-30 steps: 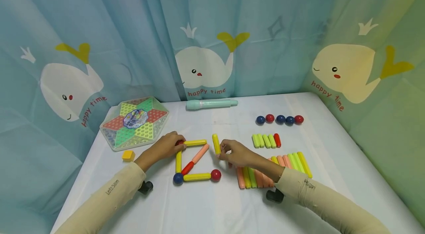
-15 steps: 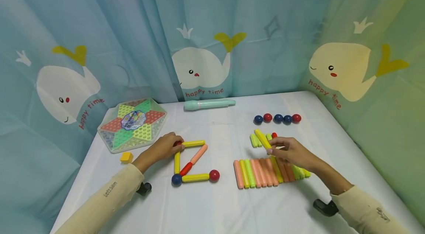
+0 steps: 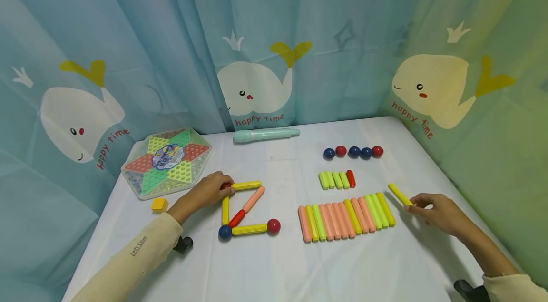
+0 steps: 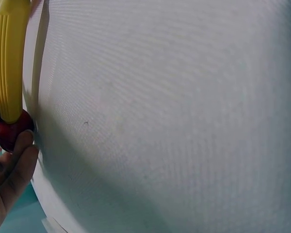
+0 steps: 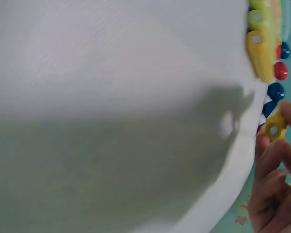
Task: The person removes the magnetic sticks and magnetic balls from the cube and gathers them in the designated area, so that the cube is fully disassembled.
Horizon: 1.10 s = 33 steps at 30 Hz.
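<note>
Head view: ribbed yellow stick (image 3: 400, 194) pinched in right hand (image 3: 436, 212), left hand (image 3: 205, 191) gripping red ball (image 3: 225, 187).

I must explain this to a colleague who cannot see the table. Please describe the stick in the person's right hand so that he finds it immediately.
Start at the long row of sticks lying side by side on the white table. Just past the row's right end, the right hand pinches one yellow stick by its end. It alone lies apart from the row, slanted and held by fingers.

Yellow stick (image 3: 400, 194), red ball (image 3: 273, 226), blue whale-print curtain (image 3: 171, 45), white tablecloth (image 3: 278, 264).
</note>
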### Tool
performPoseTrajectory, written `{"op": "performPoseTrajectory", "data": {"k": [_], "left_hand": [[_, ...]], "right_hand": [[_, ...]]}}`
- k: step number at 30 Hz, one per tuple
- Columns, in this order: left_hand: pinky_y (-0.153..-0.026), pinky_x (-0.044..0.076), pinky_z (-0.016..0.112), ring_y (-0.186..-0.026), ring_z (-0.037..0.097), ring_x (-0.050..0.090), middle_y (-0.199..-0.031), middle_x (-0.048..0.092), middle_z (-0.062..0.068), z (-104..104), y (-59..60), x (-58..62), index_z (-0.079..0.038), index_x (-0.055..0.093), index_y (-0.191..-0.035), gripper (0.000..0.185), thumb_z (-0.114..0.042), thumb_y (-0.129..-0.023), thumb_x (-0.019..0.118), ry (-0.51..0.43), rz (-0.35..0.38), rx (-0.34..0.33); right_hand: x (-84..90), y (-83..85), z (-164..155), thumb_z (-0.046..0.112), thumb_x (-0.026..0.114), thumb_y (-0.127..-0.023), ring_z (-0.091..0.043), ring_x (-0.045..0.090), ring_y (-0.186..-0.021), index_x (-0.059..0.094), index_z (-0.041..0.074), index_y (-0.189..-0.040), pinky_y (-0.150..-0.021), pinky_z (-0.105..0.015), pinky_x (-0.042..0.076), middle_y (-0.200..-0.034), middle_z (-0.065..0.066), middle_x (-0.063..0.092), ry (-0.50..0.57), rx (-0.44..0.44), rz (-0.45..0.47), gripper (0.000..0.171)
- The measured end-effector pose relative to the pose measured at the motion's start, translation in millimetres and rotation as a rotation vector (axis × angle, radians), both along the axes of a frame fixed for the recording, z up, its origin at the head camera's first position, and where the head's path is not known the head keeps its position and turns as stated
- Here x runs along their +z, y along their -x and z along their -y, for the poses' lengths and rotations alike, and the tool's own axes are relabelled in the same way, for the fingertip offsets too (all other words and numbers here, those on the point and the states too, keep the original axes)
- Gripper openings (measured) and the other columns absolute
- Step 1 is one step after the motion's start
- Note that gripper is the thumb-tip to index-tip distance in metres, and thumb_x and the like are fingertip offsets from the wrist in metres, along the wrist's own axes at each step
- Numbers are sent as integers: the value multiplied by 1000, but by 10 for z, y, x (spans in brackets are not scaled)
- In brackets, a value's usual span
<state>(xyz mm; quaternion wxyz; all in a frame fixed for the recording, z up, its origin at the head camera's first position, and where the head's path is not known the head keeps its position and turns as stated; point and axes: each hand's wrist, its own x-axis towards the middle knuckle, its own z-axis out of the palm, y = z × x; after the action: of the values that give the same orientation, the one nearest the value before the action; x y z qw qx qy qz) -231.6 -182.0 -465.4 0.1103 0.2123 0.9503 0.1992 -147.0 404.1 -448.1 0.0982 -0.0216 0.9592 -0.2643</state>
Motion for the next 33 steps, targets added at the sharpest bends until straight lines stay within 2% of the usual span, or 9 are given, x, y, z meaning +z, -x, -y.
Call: {"op": "performPoseTrajectory", "data": {"k": [4,7,11,18,22,26,30,33], "left_hand": [[-71,43,30,-79,16,50,-94,59,5,9,0,-5,-8,72,-111,23,-25,-97,67,1,4,3],[-71,43,30,-80,16,50,-94,59,4,12,2,-13,-8,72,-112,23,-25,-97,67,3,8,8],[-71,43,29,-80,16,50,-94,59,3,19,4,-24,-9,72,-112,23,-26,-97,67,4,9,17],[-71,43,30,-79,16,49,-92,58,3,28,3,-33,-9,72,-111,22,-26,-97,68,0,4,21],[-71,43,30,-79,16,50,-92,58,3,27,1,-38,-10,73,-111,22,-26,-97,68,-1,5,20],[-72,43,29,-80,16,50,-92,58,3,22,5,-44,-9,72,-111,23,-27,-97,68,-6,7,20],[-72,43,30,-80,17,50,-93,58,4,22,16,-48,-9,72,-111,23,-27,-97,68,-17,5,20],[-72,43,30,-81,17,50,-94,58,4,32,26,-45,-10,72,-111,24,-28,-97,68,-21,6,27]], "right_hand": [[-40,8,-6,25,70,-93,-16,56,-77,70,-4,-105,-60,-30,44,-92,-14,71,-76,34,30,31],[-57,15,14,23,70,-93,-16,59,-74,69,-4,-106,-58,-30,48,-92,-12,71,-31,65,93,30],[-27,42,18,21,69,-93,-16,61,-73,65,-6,-115,-57,-29,52,-94,-11,71,43,121,164,35],[-22,35,28,18,67,-96,-10,59,-69,55,-13,-126,-57,-29,53,-97,-12,70,194,231,195,45],[-24,10,47,15,64,-98,-7,61,-70,52,-13,-130,-57,-30,53,-104,-17,70,243,271,150,44],[20,-3,103,11,64,-97,-7,62,-68,55,-10,-127,-56,-29,53,-107,-22,70,207,256,33,38],[142,34,339,11,69,-94,-4,61,-72,64,-2,-118,-59,-25,52,-103,-13,72,129,227,-105,28],[239,95,668,14,71,-94,-2,59,-82,68,4,-114,-66,-23,51,-101,-5,72,112,263,-169,23]]}}
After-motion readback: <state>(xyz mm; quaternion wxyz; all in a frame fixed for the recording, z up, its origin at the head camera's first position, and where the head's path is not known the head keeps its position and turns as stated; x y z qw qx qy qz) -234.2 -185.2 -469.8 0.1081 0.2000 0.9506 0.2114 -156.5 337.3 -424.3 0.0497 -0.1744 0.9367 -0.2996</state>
